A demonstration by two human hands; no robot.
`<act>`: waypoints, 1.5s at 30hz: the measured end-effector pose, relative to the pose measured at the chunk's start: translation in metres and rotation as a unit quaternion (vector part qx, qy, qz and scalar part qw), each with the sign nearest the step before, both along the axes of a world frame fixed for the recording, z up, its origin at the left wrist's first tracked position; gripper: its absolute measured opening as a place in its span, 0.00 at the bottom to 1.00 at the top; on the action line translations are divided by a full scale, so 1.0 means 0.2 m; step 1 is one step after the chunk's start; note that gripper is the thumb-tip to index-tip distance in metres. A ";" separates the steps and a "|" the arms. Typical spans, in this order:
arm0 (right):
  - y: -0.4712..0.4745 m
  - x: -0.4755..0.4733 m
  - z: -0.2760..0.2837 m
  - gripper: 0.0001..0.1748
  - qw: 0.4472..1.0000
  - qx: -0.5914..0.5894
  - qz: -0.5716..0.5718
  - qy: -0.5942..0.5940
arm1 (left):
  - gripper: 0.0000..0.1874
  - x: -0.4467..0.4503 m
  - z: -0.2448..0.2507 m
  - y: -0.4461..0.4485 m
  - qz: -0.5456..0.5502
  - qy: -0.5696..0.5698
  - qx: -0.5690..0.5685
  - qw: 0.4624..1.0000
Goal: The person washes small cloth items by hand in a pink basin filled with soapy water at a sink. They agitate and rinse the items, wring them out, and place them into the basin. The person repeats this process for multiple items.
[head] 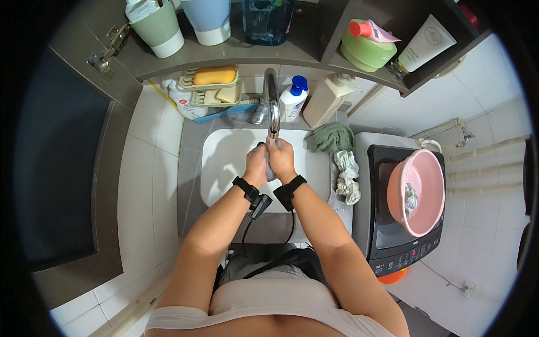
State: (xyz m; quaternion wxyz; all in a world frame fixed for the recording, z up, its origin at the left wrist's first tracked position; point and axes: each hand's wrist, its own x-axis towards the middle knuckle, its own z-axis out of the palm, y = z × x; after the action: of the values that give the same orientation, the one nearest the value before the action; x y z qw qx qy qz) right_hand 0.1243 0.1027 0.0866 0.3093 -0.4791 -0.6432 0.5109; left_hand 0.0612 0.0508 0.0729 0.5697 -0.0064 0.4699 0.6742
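Under the spout of a chrome faucet (pixel 273 101), my left hand (pixel 254 163) and my right hand (pixel 281 157) are pressed together over the white sink basin (pixel 223 168). A small wet grey cloth (pixel 270 172) is gripped between them, its lower end showing between the palms. A dark bit sticks out above my left fingers; whether it belongs to the same cloth I cannot tell. Water appears to run from the spout onto my hands. Most of the cloth is hidden by my fingers.
Right of the basin lie a green cloth (pixel 332 138) and crumpled pale fabric (pixel 348 179). A pink basin (pixel 429 193) sits on the washing machine (pixel 385 236). Behind the faucet stand a blue-capped pump bottle (pixel 293 103), a beige bottle (pixel 328 101) and a soap rack (pixel 196 99). A shelf (pixel 307 54) overhangs them.
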 end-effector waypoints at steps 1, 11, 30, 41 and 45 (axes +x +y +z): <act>0.02 0.00 -0.02 0.19 0.999 -0.031 0.002 -0.007 | 0.14 0.00 0.01 0.00 -0.004 0.024 -0.054 0.998; -0.02 0.17 -0.06 0.32 0.839 -0.408 0.085 0.350 | 0.14 -0.10 0.11 -0.03 0.072 -0.055 -0.010 0.996; -0.04 0.00 0.11 0.18 0.993 0.032 -0.103 0.056 | 0.12 0.00 0.09 0.06 0.007 0.079 0.013 0.997; 0.06 0.12 -0.04 0.18 0.996 0.085 0.029 0.001 | 0.11 -0.05 0.03 -0.01 0.075 0.039 0.085 0.993; -0.05 0.12 -0.02 0.23 0.969 0.141 0.138 0.146 | 0.09 -0.08 0.04 0.01 0.062 0.015 0.046 0.997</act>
State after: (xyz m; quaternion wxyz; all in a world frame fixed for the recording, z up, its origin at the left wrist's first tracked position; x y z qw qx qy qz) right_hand 0.1484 0.0932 0.0828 0.3906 -0.2571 -0.7169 0.5171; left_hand 0.0462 0.0531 0.0818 0.5194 0.0008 0.4453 0.7294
